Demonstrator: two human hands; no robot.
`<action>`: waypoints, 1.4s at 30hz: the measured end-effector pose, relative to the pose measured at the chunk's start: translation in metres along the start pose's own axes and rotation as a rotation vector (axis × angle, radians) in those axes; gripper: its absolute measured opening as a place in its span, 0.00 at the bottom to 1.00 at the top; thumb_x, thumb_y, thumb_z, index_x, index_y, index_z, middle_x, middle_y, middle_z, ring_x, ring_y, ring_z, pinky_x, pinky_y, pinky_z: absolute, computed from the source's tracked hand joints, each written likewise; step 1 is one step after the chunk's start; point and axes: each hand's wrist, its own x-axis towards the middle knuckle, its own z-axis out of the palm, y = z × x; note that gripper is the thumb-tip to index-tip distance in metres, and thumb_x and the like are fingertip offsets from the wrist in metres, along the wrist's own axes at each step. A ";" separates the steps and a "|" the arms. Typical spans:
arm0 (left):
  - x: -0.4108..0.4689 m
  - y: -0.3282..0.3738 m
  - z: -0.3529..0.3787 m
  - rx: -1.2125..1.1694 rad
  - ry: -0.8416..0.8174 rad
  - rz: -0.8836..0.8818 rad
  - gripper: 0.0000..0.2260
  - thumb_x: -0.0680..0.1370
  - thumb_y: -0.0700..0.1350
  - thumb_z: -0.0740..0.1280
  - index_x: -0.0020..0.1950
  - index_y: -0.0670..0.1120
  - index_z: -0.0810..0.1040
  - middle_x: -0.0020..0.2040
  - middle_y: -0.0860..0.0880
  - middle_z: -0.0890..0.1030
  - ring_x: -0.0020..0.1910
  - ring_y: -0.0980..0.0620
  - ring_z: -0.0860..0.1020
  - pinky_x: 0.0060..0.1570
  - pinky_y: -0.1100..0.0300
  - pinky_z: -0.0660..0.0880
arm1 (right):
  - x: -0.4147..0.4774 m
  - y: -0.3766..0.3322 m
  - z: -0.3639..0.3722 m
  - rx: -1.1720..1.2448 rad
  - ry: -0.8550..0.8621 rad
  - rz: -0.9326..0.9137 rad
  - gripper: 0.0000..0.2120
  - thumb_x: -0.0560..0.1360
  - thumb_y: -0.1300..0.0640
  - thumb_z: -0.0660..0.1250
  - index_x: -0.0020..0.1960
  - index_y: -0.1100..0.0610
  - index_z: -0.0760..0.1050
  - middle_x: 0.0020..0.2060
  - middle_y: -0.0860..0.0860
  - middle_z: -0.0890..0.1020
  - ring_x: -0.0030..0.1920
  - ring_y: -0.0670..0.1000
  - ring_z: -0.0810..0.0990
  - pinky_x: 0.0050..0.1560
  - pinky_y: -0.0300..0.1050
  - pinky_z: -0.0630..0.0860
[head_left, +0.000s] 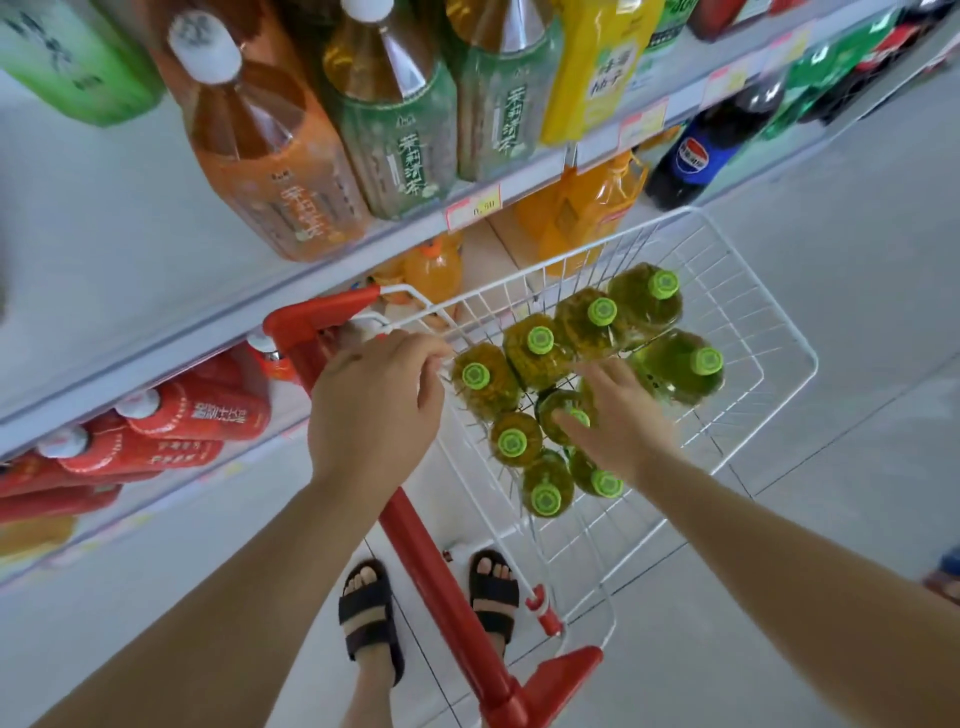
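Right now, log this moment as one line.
left hand: grips shopping cart rim | right hand: touches green-capped bottle in cart | step: bottle not yet lifted

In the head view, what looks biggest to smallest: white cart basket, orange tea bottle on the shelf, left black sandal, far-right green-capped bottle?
1. white cart basket
2. orange tea bottle, close to the camera
3. left black sandal and far-right green-capped bottle look alike; no ranking.
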 end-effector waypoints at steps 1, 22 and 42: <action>0.000 -0.001 0.000 0.000 -0.002 0.004 0.10 0.74 0.44 0.60 0.50 0.50 0.80 0.44 0.53 0.83 0.40 0.46 0.80 0.41 0.53 0.76 | 0.000 -0.006 0.005 -0.047 -0.094 -0.040 0.28 0.74 0.42 0.64 0.71 0.45 0.62 0.68 0.48 0.67 0.59 0.52 0.74 0.48 0.47 0.76; 0.012 0.038 -0.020 -0.652 -0.388 0.077 0.37 0.69 0.54 0.71 0.73 0.62 0.55 0.69 0.58 0.67 0.68 0.59 0.66 0.67 0.57 0.66 | -0.037 -0.085 -0.171 0.817 0.141 -0.293 0.13 0.63 0.61 0.75 0.42 0.46 0.79 0.41 0.46 0.81 0.41 0.43 0.80 0.43 0.34 0.76; 0.006 0.034 0.007 -0.773 -0.047 -0.183 0.28 0.67 0.45 0.77 0.64 0.50 0.71 0.55 0.58 0.78 0.53 0.64 0.76 0.48 0.79 0.67 | -0.009 -0.006 0.018 0.112 -0.113 0.198 0.07 0.70 0.59 0.70 0.45 0.53 0.75 0.50 0.50 0.73 0.44 0.50 0.72 0.44 0.42 0.75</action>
